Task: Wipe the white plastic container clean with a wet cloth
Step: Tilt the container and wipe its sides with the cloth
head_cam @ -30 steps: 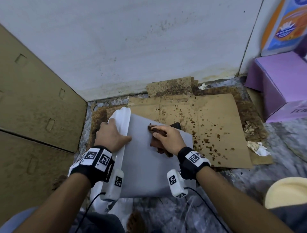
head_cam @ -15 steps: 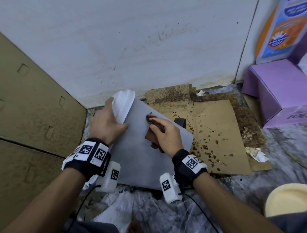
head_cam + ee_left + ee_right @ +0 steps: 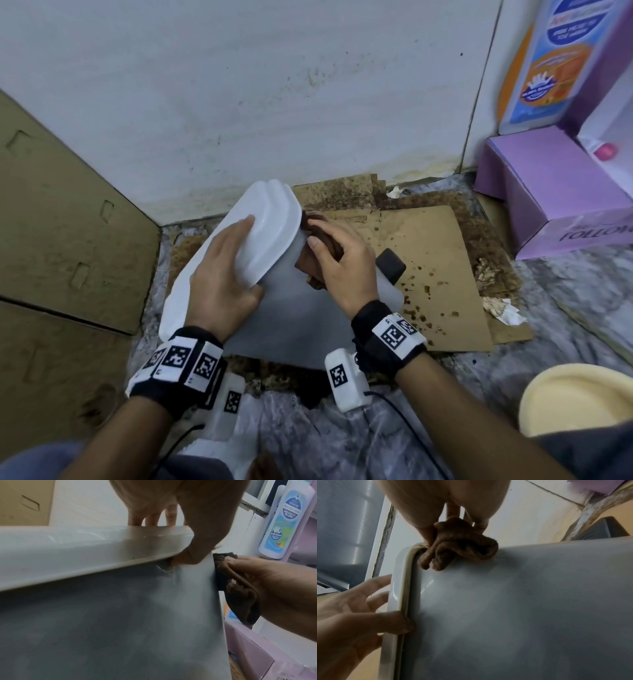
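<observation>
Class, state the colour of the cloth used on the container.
Brown cloth, clearest in the right wrist view.

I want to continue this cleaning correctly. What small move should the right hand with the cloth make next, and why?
Probably draw the brown cloth down along the seam under the lid rim. The right hand presses it at the container's top corner, just beside the white lid, so that edge seems the strip being wiped. The left hand grips the lid rim and steadies it.

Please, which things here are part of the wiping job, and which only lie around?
Job: white plastic container; brown cloth; left hand holding the lid edge; right hand gripping the cloth.

Lying about: stained cardboard; purple box; bottle; crumpled paper.
</observation>
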Action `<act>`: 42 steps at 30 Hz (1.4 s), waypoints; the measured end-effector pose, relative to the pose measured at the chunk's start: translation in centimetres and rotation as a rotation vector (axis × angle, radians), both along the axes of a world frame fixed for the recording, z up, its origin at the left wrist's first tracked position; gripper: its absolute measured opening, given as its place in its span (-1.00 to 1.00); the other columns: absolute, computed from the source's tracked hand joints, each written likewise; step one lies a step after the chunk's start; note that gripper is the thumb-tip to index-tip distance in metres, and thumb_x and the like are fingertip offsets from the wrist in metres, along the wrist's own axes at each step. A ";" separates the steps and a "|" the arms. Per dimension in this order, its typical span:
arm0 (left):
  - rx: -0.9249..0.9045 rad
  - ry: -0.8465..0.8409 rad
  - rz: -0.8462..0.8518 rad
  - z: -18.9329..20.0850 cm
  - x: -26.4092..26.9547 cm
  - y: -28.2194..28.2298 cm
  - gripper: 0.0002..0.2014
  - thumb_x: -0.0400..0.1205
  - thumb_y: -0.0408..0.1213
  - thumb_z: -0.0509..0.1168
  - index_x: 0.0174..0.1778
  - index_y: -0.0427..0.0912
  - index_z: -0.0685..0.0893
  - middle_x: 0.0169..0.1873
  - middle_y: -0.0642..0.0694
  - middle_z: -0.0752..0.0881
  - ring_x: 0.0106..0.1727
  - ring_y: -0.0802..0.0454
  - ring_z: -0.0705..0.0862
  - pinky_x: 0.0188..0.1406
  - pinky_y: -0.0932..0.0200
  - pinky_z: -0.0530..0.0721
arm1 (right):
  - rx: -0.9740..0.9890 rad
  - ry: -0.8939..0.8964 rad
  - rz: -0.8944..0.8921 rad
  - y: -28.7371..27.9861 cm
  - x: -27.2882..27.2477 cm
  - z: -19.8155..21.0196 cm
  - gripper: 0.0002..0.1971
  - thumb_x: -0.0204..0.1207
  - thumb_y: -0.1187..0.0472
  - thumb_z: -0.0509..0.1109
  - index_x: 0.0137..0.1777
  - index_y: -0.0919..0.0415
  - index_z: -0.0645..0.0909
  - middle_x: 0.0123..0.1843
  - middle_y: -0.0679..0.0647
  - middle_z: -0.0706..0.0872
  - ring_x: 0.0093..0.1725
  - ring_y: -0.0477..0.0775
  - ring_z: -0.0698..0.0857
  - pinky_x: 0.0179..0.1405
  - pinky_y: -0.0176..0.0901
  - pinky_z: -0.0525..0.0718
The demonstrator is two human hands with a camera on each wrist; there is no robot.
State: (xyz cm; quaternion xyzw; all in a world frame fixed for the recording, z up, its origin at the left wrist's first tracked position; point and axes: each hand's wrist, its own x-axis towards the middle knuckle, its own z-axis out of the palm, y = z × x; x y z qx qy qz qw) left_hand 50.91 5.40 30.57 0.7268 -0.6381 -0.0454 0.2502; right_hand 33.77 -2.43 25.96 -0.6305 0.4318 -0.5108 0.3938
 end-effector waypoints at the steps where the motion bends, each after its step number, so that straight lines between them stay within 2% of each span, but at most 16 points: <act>1: 0.004 -0.017 -0.012 0.1 -0.1 0.0 0.00 0.25 -0.53 0.51 0.67 -0.03 0.36 0.53 -0.11 0.50 0.51 -0.10 0.45 0.19 -0.02 0.57 | 0.006 -0.004 -0.011 0.1 -0.1 -0.1 -0.74 0.57 0.18 0.40 0.23 0.10 0.71 0.19 -0.04 0.72 0.26 -0.01 0.62 0.30 0.04 0.59; 3: 0.027 -0.050 -0.033 0.0 -0.4 0.1 0.04 0.26 -0.52 0.50 0.70 0.04 0.30 0.53 -0.10 0.45 0.46 -0.08 0.42 0.01 -0.04 0.63 | 0.015 0.008 -0.022 0.4 -0.2 -0.1 -0.74 0.57 0.18 0.39 0.24 0.09 0.70 0.21 -0.04 0.72 0.27 0.02 0.61 0.32 0.06 0.58; 5: 0.060 -0.073 -0.045 -0.1 -0.7 0.3 0.05 0.27 -0.46 0.52 0.70 0.07 0.28 0.52 -0.10 0.41 0.46 -0.12 0.42 -0.10 -0.09 0.70 | 0.028 0.053 -0.019 0.9 -0.3 -0.1 -0.72 0.58 0.17 0.39 0.27 0.05 0.69 0.23 -0.06 0.71 0.28 0.04 0.58 0.35 -0.03 0.53; 8: 0.074 0.004 -0.028 0.3 -0.9 0.5 -0.06 0.24 -0.16 0.48 0.62 0.00 0.36 0.44 -0.15 0.42 0.45 -0.11 0.40 0.17 -0.04 0.57 | 0.034 0.089 -0.020 1.7 -0.1 0.0 -0.71 0.58 0.16 0.39 0.29 0.04 0.68 0.24 -0.08 0.70 0.30 0.01 0.54 0.31 -0.30 0.40; 11: 0.059 0.197 0.023 1.2 -1.1 0.5 -0.23 0.29 0.13 0.27 0.44 -0.11 0.44 0.36 -0.06 0.42 0.45 -0.05 0.38 0.33 0.03 0.38 | 0.019 0.101 0.001 2.6 0.4 0.4 -0.70 0.57 0.16 0.39 0.29 0.05 0.68 0.23 -0.03 0.71 0.29 -0.01 0.51 0.27 -0.37 0.35; 14: 0.035 0.520 0.150 2.1 -1.1 0.2 -0.53 0.44 0.03 0.27 0.18 -0.15 0.43 0.48 -0.04 0.44 0.50 0.06 0.39 0.35 0.06 0.32 | -0.008 0.124 0.055 3.8 1.5 0.6 -0.69 0.57 0.15 0.39 0.31 0.06 0.67 0.19 -0.01 0.72 0.23 0.03 0.50 0.22 -0.38 0.33; 16: -0.014 0.624 0.263 2.2 -0.6 -0.3 -0.70 0.56 -0.04 0.28 0.08 -0.14 0.44 0.46 -0.13 0.53 0.48 -0.03 0.49 0.28 0.05 0.36 | -0.032 0.137 0.070 4.5 2.3 0.6 -0.68 0.58 0.16 0.37 0.32 0.08 0.66 0.19 0.01 0.72 0.21 0.05 0.48 0.20 -0.40 0.32; 18: -0.014 0.550 0.329 2.1 0.4 -1.0 -0.53 0.54 0.09 0.27 0.24 -0.15 0.46 0.35 -0.14 0.57 0.38 -0.11 0.56 0.23 0.00 0.45 | -0.054 0.145 0.073 5.0 3.0 0.5 -0.66 0.59 0.18 0.35 0.35 0.11 0.64 0.21 0.05 0.71 0.22 0.08 0.47 0.23 -0.39 0.33; 20: 0.011 0.467 0.344 2.1 1.2 -1.3 -0.36 0.55 0.17 0.29 0.50 -0.07 0.43 0.36 -0.15 0.52 0.34 -0.08 0.56 0.29 0.01 0.50 | -0.069 0.159 0.090 5.3 3.7 0.5 -0.64 0.61 0.20 0.31 0.40 0.14 0.60 0.27 0.07 0.68 0.25 0.09 0.46 0.31 -0.29 0.37; 22: 0.064 0.436 0.361 2.1 1.8 -1.7 -0.41 0.65 0.13 0.30 0.60 0.05 0.43 0.33 -0.12 0.40 0.34 -0.01 0.48 0.40 0.07 0.41 | -0.073 0.195 0.116 5.4 4.4 0.5 -0.62 0.63 0.21 0.27 0.44 0.15 0.55 0.33 0.07 0.65 0.30 0.11 0.43 0.37 -0.11 0.43; 25: 0.106 0.498 0.363 2.2 2.2 -2.0 -0.44 0.65 0.10 0.30 0.59 0.09 0.48 0.35 -0.08 0.36 0.36 0.00 0.46 0.55 0.00 0.37 | -0.042 0.277 0.156 4.7 5.3 1.1 -0.60 0.67 0.18 0.21 0.49 0.12 0.49 0.42 0.03 0.59 0.38 0.11 0.42 0.38 0.08 0.43; 29: 0.133 0.524 0.350 2.6 2.0 -2.0 -0.18 0.31 0.27 0.26 0.51 -0.01 0.51 0.44 -0.14 0.56 0.41 -0.10 0.58 0.47 -0.23 0.53 | -0.005 0.372 0.210 3.7 5.9 1.9 -0.56 0.71 0.15 0.11 0.57 0.13 0.37 0.57 0.06 0.44 0.53 0.12 0.36 0.46 0.17 0.36; 32: 0.154 0.528 0.349 2.8 1.1 -2.1 -0.26 0.39 0.22 0.24 0.49 -0.01 0.43 0.43 -0.14 0.58 0.40 -0.17 0.58 0.44 -0.23 0.51 | -0.026 0.348 0.259 4.1 6.0 1.2 -0.51 0.70 0.14 0.09 0.63 0.16 0.26 0.64 0.08 0.30 0.62 0.11 0.25 0.54 0.18 0.31; 35: 0.135 0.516 0.330 2.7 0.4 -2.3 -0.27 0.46 0.24 0.27 0.51 -0.04 0.40 0.45 -0.12 0.57 0.43 -0.13 0.56 0.47 -0.23 0.49 | -0.017 0.317 0.268 5.0 5.5 -0.1 -0.47 0.71 0.11 0.06 0.67 0.10 0.15 0.68 0.07 0.18 0.66 0.13 0.15 0.61 0.18 0.22; 38: 0.125 0.528 0.300 2.7 0.1 -2.2 -0.24 0.46 0.22 0.27 0.58 0.00 0.36 0.50 -0.09 0.52 0.49 -0.09 0.51 0.53 -0.21 0.44 | 0.047 0.320 0.270 5.2 4.1 -1.0 -0.47 0.74 0.07 0.01 0.69 0.01 0.06 0.71 0.08 0.12 0.68 0.11 0.05 0.66 0.15 0.06; 42: 0.151 0.488 0.277 2.8 0.1 -2.2 -0.24 0.54 0.14 0.24 0.68 -0.01 0.30 0.63 -0.06 0.40 0.62 -0.06 0.38 0.63 -0.18 0.32 | 0.123 0.337 0.249 5.4 1.7 -3.1 -0.47 0.73 0.00 -0.04 0.69 -0.02 0.06 0.71 0.10 0.09 0.69 0.11 0.03 0.67 0.13 0.02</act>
